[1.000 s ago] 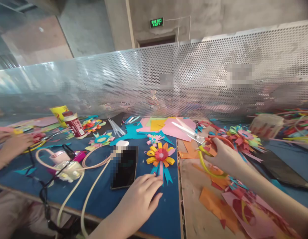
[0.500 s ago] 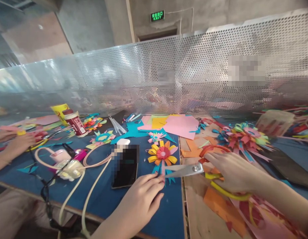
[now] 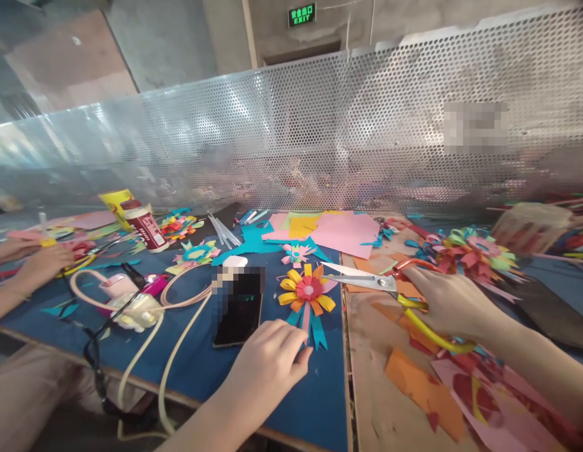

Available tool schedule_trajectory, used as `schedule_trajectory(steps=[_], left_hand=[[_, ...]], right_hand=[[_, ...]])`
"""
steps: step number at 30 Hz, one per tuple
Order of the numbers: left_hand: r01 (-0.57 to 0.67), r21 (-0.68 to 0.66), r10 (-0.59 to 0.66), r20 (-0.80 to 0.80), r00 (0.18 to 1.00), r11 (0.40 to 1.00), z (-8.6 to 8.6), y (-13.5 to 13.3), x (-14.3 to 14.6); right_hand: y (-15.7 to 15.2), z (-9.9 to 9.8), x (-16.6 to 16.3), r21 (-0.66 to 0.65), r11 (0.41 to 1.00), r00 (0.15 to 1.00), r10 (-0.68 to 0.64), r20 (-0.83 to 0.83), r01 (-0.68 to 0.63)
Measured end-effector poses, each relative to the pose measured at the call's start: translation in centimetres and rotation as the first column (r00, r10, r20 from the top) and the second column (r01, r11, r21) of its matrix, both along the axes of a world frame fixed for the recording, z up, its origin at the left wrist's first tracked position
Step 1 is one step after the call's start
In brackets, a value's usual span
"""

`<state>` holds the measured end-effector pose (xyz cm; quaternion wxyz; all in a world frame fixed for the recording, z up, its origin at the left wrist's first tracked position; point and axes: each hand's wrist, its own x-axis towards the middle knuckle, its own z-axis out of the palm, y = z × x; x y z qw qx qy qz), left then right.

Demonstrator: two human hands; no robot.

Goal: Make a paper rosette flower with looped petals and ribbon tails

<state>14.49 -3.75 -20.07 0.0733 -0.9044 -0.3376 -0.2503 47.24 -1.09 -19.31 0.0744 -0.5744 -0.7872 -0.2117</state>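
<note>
My left hand (image 3: 275,358) lies on the blue table with its fingers curled and thumb near the index finger. They close around the lower end of the pink strip of a paper flower (image 3: 309,290), though the fingers hide that end. The flower has yellow and orange loop petals, a pink-red centre and blue paper tails. In my right hand (image 3: 444,304) is a pair of scissors (image 3: 366,281) with red and yellow handles. Its blades are slightly parted, their tips beside the flower's right petals. A small pink and blue paper flower (image 3: 298,253) lies just behind.
Left of the flower lie a phone (image 3: 239,314), a white case (image 3: 235,261), and cables with a power strip (image 3: 135,307). Behind are coloured paper sheets (image 3: 345,232) and a brown bottle (image 3: 145,227). Orange scraps (image 3: 423,383) lie at right. Another person's hands (image 3: 46,267) work at far left.
My right hand has moved the scissors away from the pink strip, up towards the flower's right petals, and the blades have parted. My left fingers have curled in more at the strip's lower end.
</note>
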Motion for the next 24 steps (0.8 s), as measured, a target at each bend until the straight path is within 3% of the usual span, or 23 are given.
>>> schedule_trajectory(steps=[4,7,8,10,12,13,15,17,19,21,24], left_hand=[[0.019,-0.056,-0.017,0.037,0.999,0.998,-0.2,-0.1,-0.2],[0.02,-0.101,-0.009,0.108,0.994,0.995,0.0,-0.1,-0.2],[0.008,-0.12,0.009,0.141,0.99,0.993,0.1,-0.2,-0.2],[-0.022,-0.187,0.061,0.208,0.976,0.982,0.6,-0.2,-0.1],[-0.03,-0.312,0.121,0.276,0.954,0.95,1.1,0.0,0.0],[-0.022,-0.401,0.16,0.312,0.937,0.916,1.4,0.1,0.1],[0.038,-0.616,0.27,0.399,0.876,0.787,2.0,0.5,0.2],[0.169,-0.78,0.396,0.477,0.785,0.603,2.4,0.9,0.2],[0.307,-0.836,0.497,0.525,0.691,0.455,2.7,1.4,0.2],[0.38,-0.837,0.56,0.547,0.623,0.394,2.8,1.7,0.2],[0.408,-0.837,0.618,0.545,0.567,0.364,3.1,1.9,0.3]], right_hand=[[-0.4,0.2,-1.0,-0.071,0.997,0.991,-0.049,-0.128,0.04],[-1.4,1.0,-3.0,-0.239,0.971,0.892,-0.085,-0.444,-0.026],[-1.9,1.3,-3.8,-0.329,0.94,0.796,-0.13,-0.592,-0.091],[-2.8,2.0,-5.6,-0.484,0.815,0.453,-0.318,-0.833,-0.318],[-3.6,2.5,-7.2,-0.453,0.68,0.108,-0.486,-0.867,-0.576],[-3.8,2.6,-7.8,-0.394,0.624,-0.001,-0.535,-0.845,-0.675],[-4.2,2.4,-8.6,-0.286,0.557,-0.123,-0.583,-0.803,-0.78],[-4.3,1.9,-9.0,-0.245,0.539,-0.172,-0.609,-0.774,-0.806],[-4.2,1.2,-9.0,-0.233,0.534,-0.196,-0.627,-0.754,-0.813],[-4.1,0.8,-9.0,-0.219,0.539,-0.217,-0.63,-0.746,-0.813],[-4.1,0.7,-9.0,-0.199,0.542,-0.217,-0.609,-0.763,-0.817]])
